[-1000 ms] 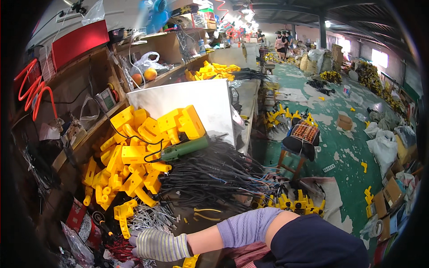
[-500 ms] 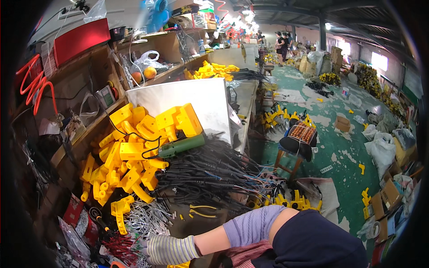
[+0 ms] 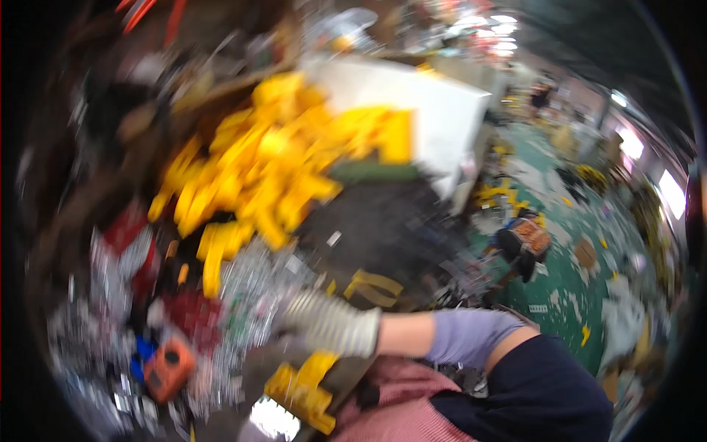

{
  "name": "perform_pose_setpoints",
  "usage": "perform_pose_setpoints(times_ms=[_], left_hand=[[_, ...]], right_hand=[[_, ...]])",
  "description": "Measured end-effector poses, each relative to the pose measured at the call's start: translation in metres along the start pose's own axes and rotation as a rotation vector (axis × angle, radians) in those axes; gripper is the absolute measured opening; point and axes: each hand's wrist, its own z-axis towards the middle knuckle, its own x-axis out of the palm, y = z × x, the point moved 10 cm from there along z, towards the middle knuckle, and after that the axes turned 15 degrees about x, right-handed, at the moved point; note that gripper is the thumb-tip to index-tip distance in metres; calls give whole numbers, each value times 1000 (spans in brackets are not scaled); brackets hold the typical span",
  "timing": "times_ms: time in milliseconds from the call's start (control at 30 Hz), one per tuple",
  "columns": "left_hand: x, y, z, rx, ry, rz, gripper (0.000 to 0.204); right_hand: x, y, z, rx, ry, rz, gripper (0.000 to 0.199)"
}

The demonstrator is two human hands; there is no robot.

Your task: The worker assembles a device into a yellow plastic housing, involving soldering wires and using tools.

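My right hand (image 3: 331, 324), in a striped knit glove, reaches in over the near bench. Its fingers are smeared by motion, so whether they hold anything is unclear. Just below it lies a yellow plastic housing (image 3: 303, 390). Beyond the fingers are a heap of small silvery parts (image 3: 254, 283) and a bunch of red leads (image 3: 193, 317). Yellow-handled pliers (image 3: 375, 289) rest past the wrist. Farther back is a big pile of yellow plastic housings (image 3: 258, 169), beside a bundle of black cables (image 3: 383, 228). My left hand does not show.
A green cylindrical tool (image 3: 375, 172) lies across the cables, before an upright white board (image 3: 427, 110). At the near left sits an orange device (image 3: 169, 370) with blue beside it. A padded stool (image 3: 524, 243) stands on the green floor (image 3: 549, 317) to the right.
The view has swung down and left and is blurred. My right hand has left the red leads and drawn back toward me; the nearby yellow housing and orange device now show more fully.
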Motion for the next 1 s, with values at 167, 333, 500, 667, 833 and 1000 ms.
perform_pose_setpoints(times_ms=[167,333,500,667,833,1000], left_hand=[[-34,-29,30,510,-658,145,15],[-27,-2,47,534,-940,38,12],[-27,16,48,521,-986,11,8],[-26,17,47,543,-1006,18,9],[-26,11,49,579,-989,21,7],[-23,18,55,556,-918,-34,14]], right_hand=[[16,-22,-25,525,291,330,22],[64,3,-27,212,441,115,20],[84,19,-18,60,352,-59,16],[93,27,-20,-23,361,-186,18],[88,30,-29,-127,314,-251,16],[98,34,-24,-127,450,-383,15]])
